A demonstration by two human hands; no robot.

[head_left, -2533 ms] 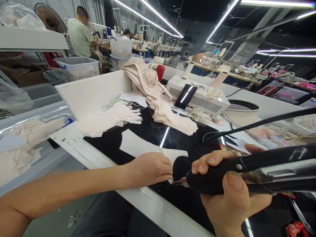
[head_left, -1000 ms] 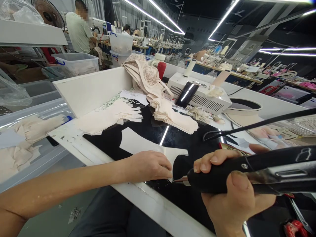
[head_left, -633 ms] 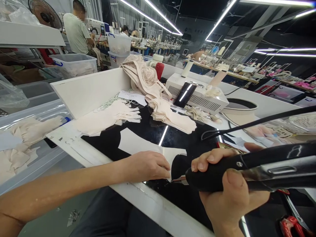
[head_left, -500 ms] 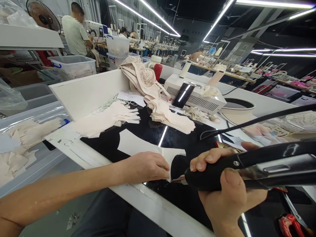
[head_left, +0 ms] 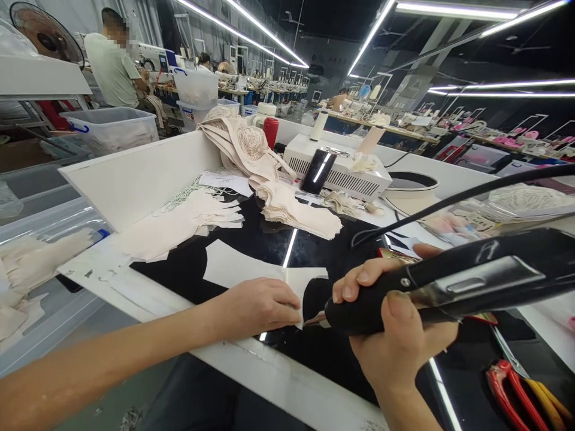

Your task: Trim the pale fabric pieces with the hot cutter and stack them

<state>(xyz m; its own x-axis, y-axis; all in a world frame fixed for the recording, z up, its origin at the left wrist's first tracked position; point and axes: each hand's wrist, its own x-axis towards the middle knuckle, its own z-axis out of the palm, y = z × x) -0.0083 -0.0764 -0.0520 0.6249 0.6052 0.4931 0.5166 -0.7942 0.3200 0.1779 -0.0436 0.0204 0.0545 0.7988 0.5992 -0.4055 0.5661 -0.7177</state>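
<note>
A cream fabric piece [head_left: 245,261] lies flat on the black glossy tabletop [head_left: 179,287]. My left hand [head_left: 263,308] rests on its near right end, fingers closed together at the edge. In my right hand [head_left: 395,323] is a black corded handheld tool [head_left: 359,308] with a metal lever along its side, wrapped by fingers and thumb. Its narrow tip points left and sits right by the fabric edge, close to my left fingertips; whether they touch is too small to tell. Behind the piece lie two stacks of similar cut fabric, one at left [head_left: 175,221] and one at centre [head_left: 300,209].
Red-handled scissors [head_left: 512,383] lie at the lower right. Farther back are a white vented box [head_left: 341,167], a dark cylinder [head_left: 318,170] and a heap of cream garments [head_left: 242,140]. A black cable [head_left: 449,209] crosses on the right. A white side panel [head_left: 135,179] borders the left.
The whole scene has slid left in the view, and more of the scissors shows. Both hands keep their places at the fabric edge, with the tool's tip still beside it.
</note>
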